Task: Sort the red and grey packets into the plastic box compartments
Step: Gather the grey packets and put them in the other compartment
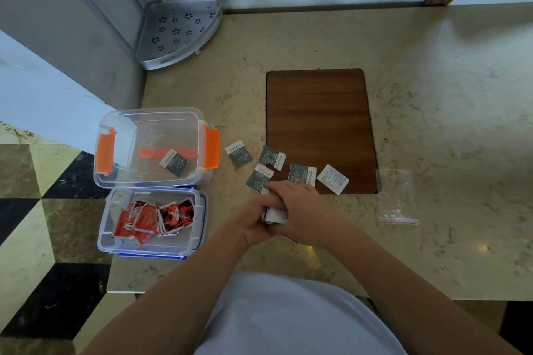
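My left hand (255, 226) and my right hand (300, 210) meet over the counter, both closed around a small stack of grey packets (274, 215). Several more grey packets lie loose just beyond them, one at the left (238, 156) and one white-faced at the right (332, 179). The clear box with orange latches (115, 179) holds a single grey packet (174, 163). In front of it, the blue-latched clear box (199, 222) holds several red packets (150, 220).
A dark wooden board (320, 118) lies on the marble counter beyond the loose packets. An empty clear zip bag (398, 196) rests to the right. A perforated metal corner shelf (176, 34) stands at the back left. The counter's edge drops to a tiled floor at left.
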